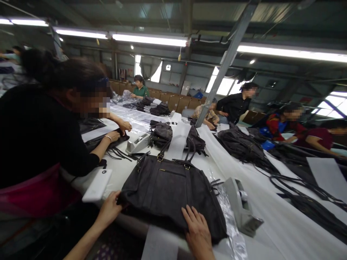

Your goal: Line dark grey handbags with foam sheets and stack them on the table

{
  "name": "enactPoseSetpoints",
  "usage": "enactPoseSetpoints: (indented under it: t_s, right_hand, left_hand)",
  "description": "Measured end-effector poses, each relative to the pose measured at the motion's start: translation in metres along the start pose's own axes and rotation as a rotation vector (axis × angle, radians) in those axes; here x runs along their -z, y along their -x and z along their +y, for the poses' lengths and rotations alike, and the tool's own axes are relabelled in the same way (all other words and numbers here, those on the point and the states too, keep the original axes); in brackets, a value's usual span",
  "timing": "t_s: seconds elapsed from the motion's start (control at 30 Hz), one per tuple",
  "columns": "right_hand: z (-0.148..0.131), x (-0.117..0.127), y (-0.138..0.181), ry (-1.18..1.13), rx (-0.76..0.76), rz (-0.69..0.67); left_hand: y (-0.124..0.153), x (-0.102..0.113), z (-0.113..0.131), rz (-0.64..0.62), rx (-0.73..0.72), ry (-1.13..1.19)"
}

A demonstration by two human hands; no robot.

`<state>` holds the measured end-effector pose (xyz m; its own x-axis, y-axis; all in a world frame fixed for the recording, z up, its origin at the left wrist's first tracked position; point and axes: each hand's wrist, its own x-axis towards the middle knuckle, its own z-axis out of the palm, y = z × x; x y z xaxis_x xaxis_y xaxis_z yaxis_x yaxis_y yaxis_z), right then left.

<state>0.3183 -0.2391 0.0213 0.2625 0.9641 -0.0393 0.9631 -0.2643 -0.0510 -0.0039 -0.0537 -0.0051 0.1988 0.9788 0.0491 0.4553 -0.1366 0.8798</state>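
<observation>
A dark handbag (170,191) with two handles and gold-coloured rings lies flat on the white table before me, its handles pointing away. My left hand (110,208) grips the bag's near left corner, the fingertips curled at its edge. On the front panel, toward the lower right, my right hand (197,225) rests with fingers stretched out. Under the bag's near edge a sheet of white paper (159,243) sticks out. Clear plastic film (234,231) shows along the bag's right side.
Right of the bag stands a grey tape dispenser (241,206); another tape dispenser (138,143) sits beyond its left side. A white phone (97,185) lies near my left hand. Close on the left a co-worker (51,133) leans over dark material. More dark bags (244,144) are piled at right.
</observation>
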Motion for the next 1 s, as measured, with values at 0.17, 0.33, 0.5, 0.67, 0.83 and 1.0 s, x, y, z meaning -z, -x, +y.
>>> enactPoseSetpoints:
  t_s: [0.17, 0.33, 0.5, 0.67, 0.83, 1.0]
  right_hand:
    - [-0.010, 0.002, -0.009, -0.016, 0.035, -0.015]
    - [-0.020, -0.001, -0.017, 0.004, 0.053, -0.044]
    - [-0.020, -0.002, -0.019, 0.023, 0.090, -0.049]
    - [-0.013, 0.003, -0.016, -0.007, 0.083, -0.081]
    - [-0.008, 0.004, -0.011, -0.044, 0.064, -0.117]
    - [-0.012, 0.005, -0.007, -0.137, 0.056, -0.113]
  left_hand:
    - [-0.017, 0.016, 0.007, -0.099, -0.071, -0.010]
    - [-0.017, 0.029, 0.004, 0.028, -0.091, -0.264]
    - [-0.003, 0.019, 0.049, 0.063, -0.633, -0.745]
    - [-0.007, -0.011, 0.049, -0.240, -0.807, -0.917]
    - [-0.010, -0.016, -0.003, -0.221, -0.731, -0.936]
    - [-0.008, -0.017, -0.011, -0.212, -0.696, -0.893]
